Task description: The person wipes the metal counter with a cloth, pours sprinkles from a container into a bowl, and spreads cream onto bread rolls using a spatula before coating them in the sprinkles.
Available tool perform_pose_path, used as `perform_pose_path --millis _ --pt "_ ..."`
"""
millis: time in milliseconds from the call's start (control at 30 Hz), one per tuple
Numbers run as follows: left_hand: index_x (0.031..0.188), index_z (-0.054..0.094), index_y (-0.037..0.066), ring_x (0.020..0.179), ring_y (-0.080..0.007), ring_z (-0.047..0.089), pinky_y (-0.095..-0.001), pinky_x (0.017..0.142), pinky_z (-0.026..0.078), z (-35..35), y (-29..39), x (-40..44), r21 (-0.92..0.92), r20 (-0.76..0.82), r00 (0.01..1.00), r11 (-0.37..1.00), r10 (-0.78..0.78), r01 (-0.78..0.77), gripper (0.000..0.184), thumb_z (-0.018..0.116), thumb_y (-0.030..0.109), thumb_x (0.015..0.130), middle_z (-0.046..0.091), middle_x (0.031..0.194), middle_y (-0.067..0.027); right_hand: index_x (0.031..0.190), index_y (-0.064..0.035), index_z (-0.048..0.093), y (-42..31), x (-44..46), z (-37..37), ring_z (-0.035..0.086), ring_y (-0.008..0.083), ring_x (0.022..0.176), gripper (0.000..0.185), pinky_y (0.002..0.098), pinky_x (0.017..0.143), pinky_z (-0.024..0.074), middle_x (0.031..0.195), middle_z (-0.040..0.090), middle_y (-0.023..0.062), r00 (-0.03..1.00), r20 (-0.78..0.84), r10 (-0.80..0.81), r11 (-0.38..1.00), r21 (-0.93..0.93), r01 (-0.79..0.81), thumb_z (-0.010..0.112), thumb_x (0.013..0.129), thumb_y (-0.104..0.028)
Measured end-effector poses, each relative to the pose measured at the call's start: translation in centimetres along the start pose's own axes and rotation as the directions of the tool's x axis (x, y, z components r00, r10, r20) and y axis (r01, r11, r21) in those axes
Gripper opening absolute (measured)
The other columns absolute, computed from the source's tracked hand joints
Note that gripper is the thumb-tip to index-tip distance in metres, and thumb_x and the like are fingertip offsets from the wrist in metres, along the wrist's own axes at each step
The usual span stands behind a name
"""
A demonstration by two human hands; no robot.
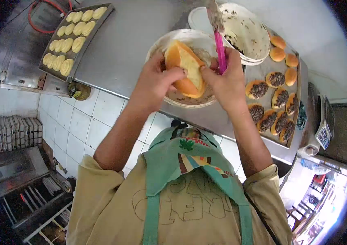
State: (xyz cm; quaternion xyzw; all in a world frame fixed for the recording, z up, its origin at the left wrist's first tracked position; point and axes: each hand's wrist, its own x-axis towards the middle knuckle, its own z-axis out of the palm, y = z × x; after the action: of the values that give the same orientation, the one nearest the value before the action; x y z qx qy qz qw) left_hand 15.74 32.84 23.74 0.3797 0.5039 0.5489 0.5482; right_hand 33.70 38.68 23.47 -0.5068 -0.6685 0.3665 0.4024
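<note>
Over the bowl [192, 105], the left hand [154, 81] and right hand [229, 81] are pinching the light, soft-looking bun [190, 68] by its sides, likely safest from tearing; the right is also holding the spatula [220, 49].

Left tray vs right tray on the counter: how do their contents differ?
Color: the left tray holds pale swirled pieces; the right tray holds golden-brown buns.
Topping: no sprinkles show on the left tray's pieces; many of the right tray's buns carry dark sprinkles, others are plain.
Surface: the left tray's pieces show coiled ridges; the right tray's plain buns look smooth.
Shared: both hold several rounded pieces.
</note>
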Motion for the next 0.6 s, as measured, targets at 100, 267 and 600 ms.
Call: perform_pose_path --millis 100,267,600 --pt "0.119 0.058 -0.004 0.088 -0.0139 0.064 -0.025 0.066 0.052 -0.9 1.7 0.7 0.14 -0.011 0.995 0.985 -0.095 0.096 0.047 0.072 0.02 0.081 0.066 0.103 -0.0086 0.123 0.0004 0.051 -1.4 0.4 -1.9 0.059 0.0188 0.082 0.058 0.0336 0.074 0.0511 0.09 0.062 0.0098 0.995 0.098 0.022 0.999 -0.037 -0.018 0.081 0.078 -0.021" --pt "0.132 0.05 -0.002 0.101 -0.0202 0.066 -0.0344 0.083 0.058 -3.6 3.0 2.0 0.249 -0.003 1.0 0.968 0.018 -0.016 0.056 0.074 0.017 0.084 0.064 0.112 -0.0108 0.114 -0.003 0.065 -2.6 1.7 -9.8 0.065 0.0256 0.088 0.027 0.0387 0.079 0.0508 0.093 0.067 0.0135 0.921 0.388 0.029 0.931 -0.345 0.116 0.067 0.09 -0.015" --pt "0.141 0.038 -0.004 0.105 -0.0252 0.066 -0.0376 0.084 0.06 -4.5 3.0 3.9 0.212 0.022 0.998 0.975 0.064 -0.068 0.076 0.08 0.019 0.083 0.06 0.12 -0.0183 0.103 -0.0047 0.074 -5.0 5.8 -6.7 0.068 0.0316 0.089 0.02 0.0451 0.081 0.0524 0.089 0.07 0.0132 0.487 0.855 0.177 0.423 -0.513 0.747 0.067 0.084 -0.006"
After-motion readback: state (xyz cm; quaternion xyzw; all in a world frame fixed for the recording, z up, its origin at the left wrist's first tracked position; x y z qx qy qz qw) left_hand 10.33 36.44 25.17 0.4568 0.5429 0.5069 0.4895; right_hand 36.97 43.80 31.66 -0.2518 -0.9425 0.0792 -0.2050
